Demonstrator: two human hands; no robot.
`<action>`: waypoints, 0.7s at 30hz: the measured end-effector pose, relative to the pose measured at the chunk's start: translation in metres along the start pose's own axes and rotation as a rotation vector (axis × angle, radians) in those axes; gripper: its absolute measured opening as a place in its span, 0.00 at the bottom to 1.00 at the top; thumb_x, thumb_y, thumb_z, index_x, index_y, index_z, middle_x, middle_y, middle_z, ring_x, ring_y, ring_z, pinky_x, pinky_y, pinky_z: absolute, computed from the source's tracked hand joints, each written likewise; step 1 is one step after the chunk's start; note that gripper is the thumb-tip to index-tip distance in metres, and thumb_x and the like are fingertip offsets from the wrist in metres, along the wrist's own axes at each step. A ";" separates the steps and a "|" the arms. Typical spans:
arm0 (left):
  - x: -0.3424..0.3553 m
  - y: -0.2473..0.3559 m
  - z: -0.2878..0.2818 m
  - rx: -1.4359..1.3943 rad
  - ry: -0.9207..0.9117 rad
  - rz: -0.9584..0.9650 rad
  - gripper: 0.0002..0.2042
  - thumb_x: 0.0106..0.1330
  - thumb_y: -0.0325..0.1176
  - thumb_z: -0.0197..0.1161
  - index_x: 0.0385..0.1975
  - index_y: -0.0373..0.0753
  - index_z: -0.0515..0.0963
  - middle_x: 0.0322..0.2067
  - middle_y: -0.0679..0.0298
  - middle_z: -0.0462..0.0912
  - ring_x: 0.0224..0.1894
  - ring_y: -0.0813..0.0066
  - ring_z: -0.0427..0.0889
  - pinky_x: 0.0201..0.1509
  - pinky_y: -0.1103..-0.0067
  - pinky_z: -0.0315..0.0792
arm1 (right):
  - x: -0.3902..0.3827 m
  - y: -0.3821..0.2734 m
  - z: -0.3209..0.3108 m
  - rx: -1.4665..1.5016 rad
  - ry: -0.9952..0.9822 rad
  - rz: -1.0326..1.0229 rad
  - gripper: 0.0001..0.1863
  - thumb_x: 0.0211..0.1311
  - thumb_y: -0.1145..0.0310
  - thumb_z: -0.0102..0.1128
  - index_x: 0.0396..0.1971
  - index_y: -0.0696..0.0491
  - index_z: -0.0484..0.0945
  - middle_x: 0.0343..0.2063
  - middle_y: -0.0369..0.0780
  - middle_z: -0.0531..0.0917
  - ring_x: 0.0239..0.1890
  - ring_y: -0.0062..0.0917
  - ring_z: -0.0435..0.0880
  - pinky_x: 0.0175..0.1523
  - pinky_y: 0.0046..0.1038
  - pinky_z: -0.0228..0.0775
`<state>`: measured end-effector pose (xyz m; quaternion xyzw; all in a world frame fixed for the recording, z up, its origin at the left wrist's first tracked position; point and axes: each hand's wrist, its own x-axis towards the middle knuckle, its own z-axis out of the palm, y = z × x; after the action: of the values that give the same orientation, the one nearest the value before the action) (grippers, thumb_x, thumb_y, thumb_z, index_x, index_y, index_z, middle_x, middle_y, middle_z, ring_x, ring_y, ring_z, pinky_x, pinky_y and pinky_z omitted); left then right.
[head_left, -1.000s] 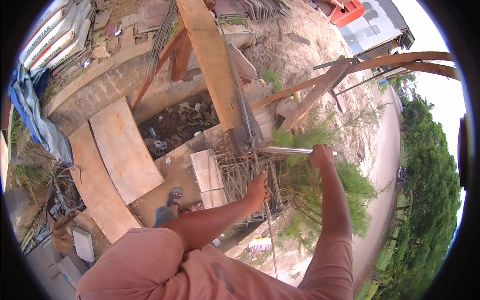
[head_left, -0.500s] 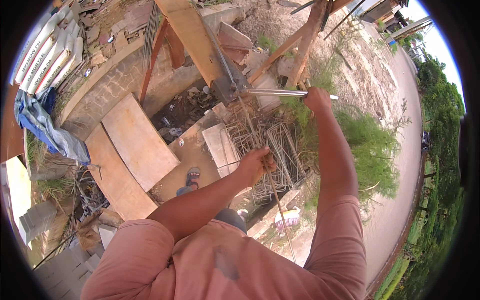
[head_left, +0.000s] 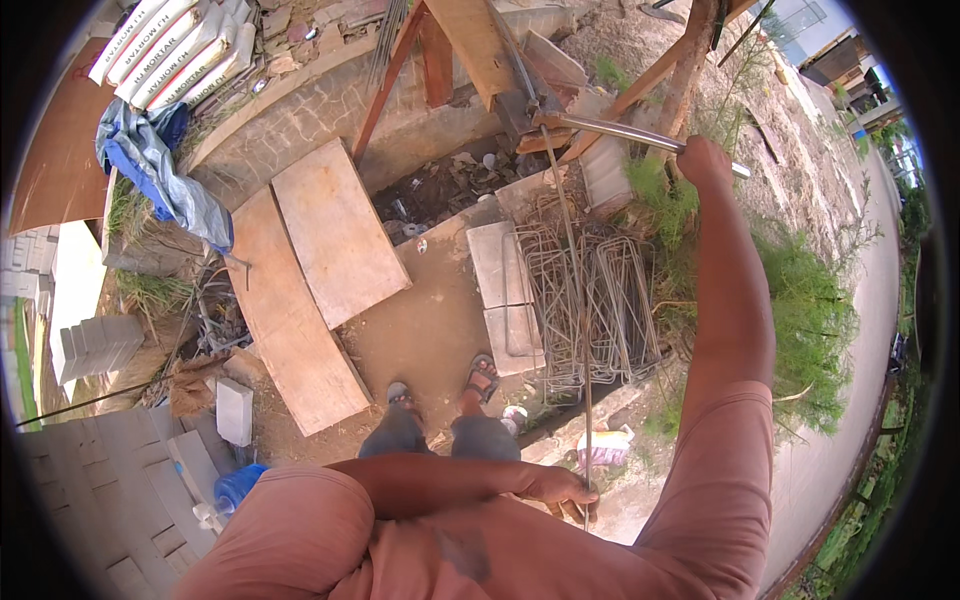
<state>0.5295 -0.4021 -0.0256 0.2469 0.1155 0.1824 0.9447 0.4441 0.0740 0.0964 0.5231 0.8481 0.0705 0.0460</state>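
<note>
My left hand (head_left: 562, 487) is low in front of my shirt, its fingers closed on a long thin steel bar (head_left: 577, 270). The bar runs away from me to a metal bending fixture (head_left: 518, 112) at the end of a wooden beam (head_left: 465, 50). Out to the right, my right hand (head_left: 706, 163) is wrapped round a silver metal pipe (head_left: 620, 131), near its outer end. The pipe's inner end meets the fixture where the bar reaches it; the exact contact is too small to make out. Beneath the bar lies a pile of bent steel stirrups (head_left: 615, 310).
Two plywood boards (head_left: 335, 235) lie left of my feet. Beyond them is a debris-filled pit (head_left: 440, 195) beside a low stone wall (head_left: 260, 140). White sacks (head_left: 180, 50) and a grey-blue tarp (head_left: 165, 180) are far left. Green bushes (head_left: 800, 300) grow to the right, beside a road.
My left hand has slid down the bar toward my body. The pipe's outer end is angled slightly nearer me, with my right hand still on it. The view has shifted, showing both feet.
</note>
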 end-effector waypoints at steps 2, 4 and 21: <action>-0.021 0.001 0.009 -0.008 0.111 -0.049 0.22 0.72 0.55 0.45 0.46 0.42 0.73 0.47 0.64 0.77 0.52 0.71 0.76 0.49 0.70 0.75 | -0.005 0.002 0.004 0.011 0.036 0.006 0.13 0.58 0.63 0.53 0.36 0.55 0.82 0.38 0.50 0.83 0.45 0.43 0.81 0.52 0.42 0.70; -0.052 0.016 0.036 0.017 0.255 -0.097 0.22 0.72 0.55 0.44 0.44 0.42 0.73 0.45 0.64 0.78 0.47 0.73 0.78 0.48 0.72 0.75 | -0.011 0.003 0.011 0.044 0.090 0.034 0.13 0.58 0.62 0.56 0.36 0.55 0.82 0.37 0.50 0.83 0.45 0.43 0.81 0.52 0.42 0.70; -0.337 -0.060 0.046 0.585 1.400 0.018 0.20 0.72 0.48 0.46 0.25 0.37 0.71 0.18 0.63 0.72 0.22 0.70 0.75 0.26 0.71 0.70 | -0.179 -0.051 -0.012 0.079 0.121 0.307 0.14 0.55 0.61 0.58 0.37 0.53 0.82 0.41 0.47 0.84 0.47 0.41 0.82 0.53 0.41 0.69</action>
<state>0.2555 -0.6054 0.0259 0.3150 0.7299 0.2663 0.5451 0.4777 -0.1092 0.1002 0.6427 0.7615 0.0747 -0.0371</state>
